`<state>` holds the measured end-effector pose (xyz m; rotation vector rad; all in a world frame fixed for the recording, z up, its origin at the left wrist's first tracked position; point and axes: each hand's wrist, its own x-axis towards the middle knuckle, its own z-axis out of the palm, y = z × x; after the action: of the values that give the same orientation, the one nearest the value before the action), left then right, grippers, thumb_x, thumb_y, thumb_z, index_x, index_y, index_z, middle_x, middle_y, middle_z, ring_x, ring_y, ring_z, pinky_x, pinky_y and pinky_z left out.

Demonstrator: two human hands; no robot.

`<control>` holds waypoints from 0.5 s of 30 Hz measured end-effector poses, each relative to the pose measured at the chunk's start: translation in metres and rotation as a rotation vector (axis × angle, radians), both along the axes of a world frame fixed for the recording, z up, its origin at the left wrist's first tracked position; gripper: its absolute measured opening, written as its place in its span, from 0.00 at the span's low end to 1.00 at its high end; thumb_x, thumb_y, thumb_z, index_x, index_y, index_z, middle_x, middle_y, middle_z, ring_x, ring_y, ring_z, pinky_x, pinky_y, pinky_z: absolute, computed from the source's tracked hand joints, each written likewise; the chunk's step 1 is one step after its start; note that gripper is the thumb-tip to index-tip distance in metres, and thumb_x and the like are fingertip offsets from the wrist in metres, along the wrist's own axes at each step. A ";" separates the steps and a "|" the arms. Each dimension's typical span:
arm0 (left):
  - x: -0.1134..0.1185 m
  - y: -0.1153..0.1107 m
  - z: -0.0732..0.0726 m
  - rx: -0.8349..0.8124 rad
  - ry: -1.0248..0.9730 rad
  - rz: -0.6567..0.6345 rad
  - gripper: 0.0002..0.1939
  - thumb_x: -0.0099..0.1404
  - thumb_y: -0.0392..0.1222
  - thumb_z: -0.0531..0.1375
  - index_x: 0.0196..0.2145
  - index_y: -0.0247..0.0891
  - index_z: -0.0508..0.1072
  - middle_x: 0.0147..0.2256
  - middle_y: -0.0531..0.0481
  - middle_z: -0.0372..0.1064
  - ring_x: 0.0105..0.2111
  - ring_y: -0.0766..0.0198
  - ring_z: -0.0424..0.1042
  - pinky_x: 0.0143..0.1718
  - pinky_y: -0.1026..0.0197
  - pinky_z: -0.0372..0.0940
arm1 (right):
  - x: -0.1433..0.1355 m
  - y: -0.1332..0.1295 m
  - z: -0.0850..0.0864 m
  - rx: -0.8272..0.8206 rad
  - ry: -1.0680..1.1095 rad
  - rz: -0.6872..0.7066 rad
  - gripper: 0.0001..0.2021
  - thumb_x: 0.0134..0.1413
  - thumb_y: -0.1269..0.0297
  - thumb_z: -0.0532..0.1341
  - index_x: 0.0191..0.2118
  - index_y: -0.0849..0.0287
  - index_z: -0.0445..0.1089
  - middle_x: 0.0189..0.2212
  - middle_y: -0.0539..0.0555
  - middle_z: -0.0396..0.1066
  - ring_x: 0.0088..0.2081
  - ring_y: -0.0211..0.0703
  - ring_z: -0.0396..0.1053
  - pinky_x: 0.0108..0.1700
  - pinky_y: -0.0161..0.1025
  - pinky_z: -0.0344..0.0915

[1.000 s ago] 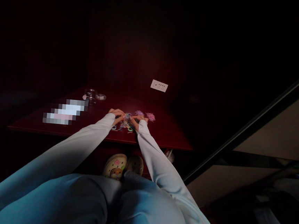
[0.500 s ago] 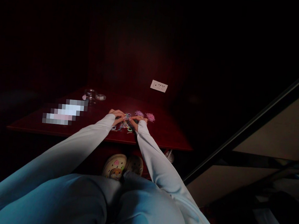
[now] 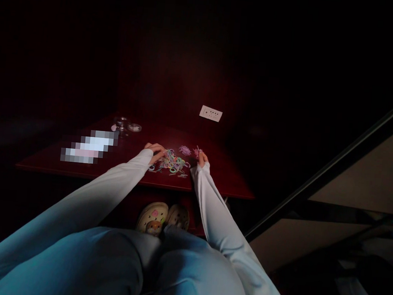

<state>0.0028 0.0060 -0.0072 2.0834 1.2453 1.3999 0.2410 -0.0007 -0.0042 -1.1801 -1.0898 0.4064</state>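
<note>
A mixed heap of small coloured hair ties point(image 3: 172, 162) lies spread near the front of the dark red table point(image 3: 122, 171). At the heap's left edge rests my left hand point(image 3: 155, 150), its fingers stretched towards the ties and apart. My right hand point(image 3: 202, 159) is over a small pink pile of hair ties point(image 3: 196, 152), with its fingers together. Whatever those fingers hold is too small to make out. Between the two hands, behind the mixed heap, sits a purple pile of hair ties point(image 3: 184, 150).
Clear round containers point(image 3: 121, 125) stand at the back left, with a round lid-like piece point(image 3: 134, 127) beside them. A blurred-out bright rectangle point(image 3: 89, 146) lies on the left. A white socket plate point(image 3: 211, 113) is on the back wall. Clogs point(image 3: 152, 217) show below the table edge.
My right hand has moved right, from the mixed heap to the pink pile, uncovering the heap. My left hand stays at the heap's left side. The view has shifted slightly.
</note>
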 end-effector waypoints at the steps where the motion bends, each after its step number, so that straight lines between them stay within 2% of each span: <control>1: -0.002 -0.001 0.001 -0.003 0.001 -0.015 0.16 0.67 0.53 0.59 0.28 0.44 0.79 0.40 0.49 0.80 0.43 0.53 0.69 0.51 0.51 0.64 | 0.006 0.004 0.000 -0.001 0.058 -0.027 0.28 0.63 0.39 0.58 0.42 0.64 0.79 0.34 0.59 0.79 0.36 0.47 0.75 0.41 0.44 0.73; 4: -0.006 -0.003 0.005 -0.020 0.017 -0.053 0.14 0.66 0.52 0.59 0.30 0.44 0.79 0.41 0.49 0.80 0.45 0.53 0.69 0.52 0.50 0.64 | 0.019 0.012 0.000 0.001 0.287 -0.131 0.24 0.60 0.43 0.61 0.40 0.63 0.76 0.31 0.57 0.77 0.33 0.44 0.74 0.42 0.43 0.72; 6: -0.007 -0.005 0.007 -0.029 0.016 -0.046 0.13 0.66 0.50 0.59 0.31 0.44 0.79 0.41 0.49 0.80 0.45 0.52 0.69 0.53 0.50 0.64 | 0.022 0.013 0.001 -0.004 0.315 -0.148 0.21 0.56 0.45 0.65 0.36 0.62 0.75 0.28 0.54 0.75 0.32 0.42 0.71 0.42 0.41 0.70; 11: -0.002 -0.008 0.009 -0.033 0.008 -0.016 0.11 0.68 0.46 0.59 0.30 0.44 0.79 0.40 0.50 0.79 0.44 0.53 0.67 0.52 0.51 0.65 | 0.021 0.011 0.007 -0.136 -0.105 -0.028 0.19 0.54 0.45 0.65 0.30 0.59 0.75 0.26 0.50 0.71 0.33 0.42 0.67 0.41 0.39 0.66; 15: 0.005 -0.007 0.006 -0.019 0.025 0.060 0.13 0.71 0.44 0.58 0.29 0.43 0.77 0.40 0.51 0.78 0.45 0.53 0.67 0.53 0.51 0.64 | 0.019 0.014 0.015 -0.234 -0.486 -0.125 0.14 0.56 0.51 0.65 0.31 0.56 0.78 0.35 0.53 0.75 0.42 0.46 0.66 0.50 0.42 0.61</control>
<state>0.0077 -0.0012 -0.0011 2.0734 1.3359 1.3855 0.2598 0.0135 0.0107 -1.5977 -1.4000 0.1515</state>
